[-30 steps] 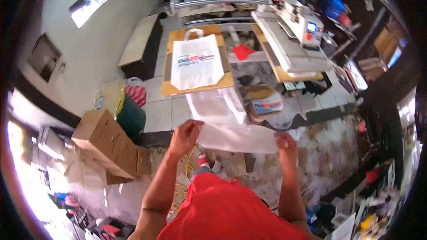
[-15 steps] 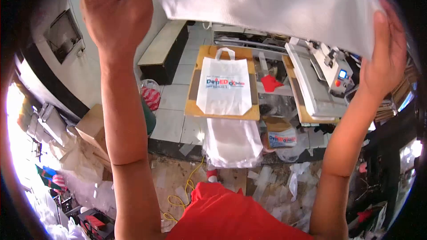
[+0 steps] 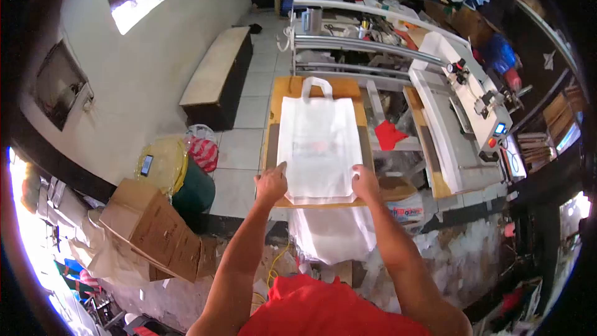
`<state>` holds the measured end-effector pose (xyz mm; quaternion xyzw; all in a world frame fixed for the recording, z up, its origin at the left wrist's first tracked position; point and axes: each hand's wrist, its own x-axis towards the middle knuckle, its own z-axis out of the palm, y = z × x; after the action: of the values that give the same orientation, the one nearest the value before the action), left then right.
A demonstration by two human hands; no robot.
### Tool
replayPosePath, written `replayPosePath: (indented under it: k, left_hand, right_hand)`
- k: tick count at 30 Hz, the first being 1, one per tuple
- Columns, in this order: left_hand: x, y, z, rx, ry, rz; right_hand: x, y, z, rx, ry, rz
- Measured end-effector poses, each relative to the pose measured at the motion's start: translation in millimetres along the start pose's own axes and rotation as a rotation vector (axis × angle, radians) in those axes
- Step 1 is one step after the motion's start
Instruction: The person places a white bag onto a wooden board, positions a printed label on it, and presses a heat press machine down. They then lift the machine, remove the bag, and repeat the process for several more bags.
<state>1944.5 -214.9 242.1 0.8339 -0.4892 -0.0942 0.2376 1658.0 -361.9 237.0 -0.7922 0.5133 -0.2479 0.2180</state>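
Observation:
A white tote bag (image 3: 319,149) with a loop handle (image 3: 317,87) at its far end lies flat on a wooden board (image 3: 354,89). Faint print shows through its middle. My left hand (image 3: 272,183) pinches the bag's left edge near the bottom, fingers closed. On the opposite side, my right hand (image 3: 365,183) has its thumb over the right edge and its fingers curled at the border. Below the board's near edge hangs a stack of white material in clear plastic (image 3: 333,230).
A press machine (image 3: 479,106) with a lit display stands at the right, beside metal rollers (image 3: 367,43). A red cloth piece (image 3: 390,135) lies right of the board. Cardboard boxes (image 3: 149,230), a green bin (image 3: 194,186) and a long bench (image 3: 217,74) are at the left.
Both hands came down from high in front of me, bringing the white bag onto the board. It now covers the printed bag that lay there. My view tilted upward.

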Motion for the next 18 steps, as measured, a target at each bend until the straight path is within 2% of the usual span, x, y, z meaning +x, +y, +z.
replayPosePath:
  k: [1,3,7,9,13,18]
  left_hand:
    - [-9,-4,7,-0.002,-0.021,0.0]
    - [-9,-10,10,-0.113,0.091,0.016]
    - [-14,-14,16,-0.197,0.168,-0.012]
    - [-20,-15,16,-0.188,0.205,0.059]
    - [-24,-11,13,-0.17,0.211,0.06]
    - [-22,-8,12,-0.198,0.285,0.06]
  right_hand:
    - [-12,6,2,-0.006,-0.008,0.019]
    - [-15,9,0,-0.035,0.073,-0.206]
    - [-23,7,10,-0.036,0.174,-0.245]
    - [-26,7,12,-0.106,0.249,-0.269]
    - [-31,4,9,-0.099,0.247,-0.302]
    - [-30,-6,4,-0.237,0.362,-0.296]
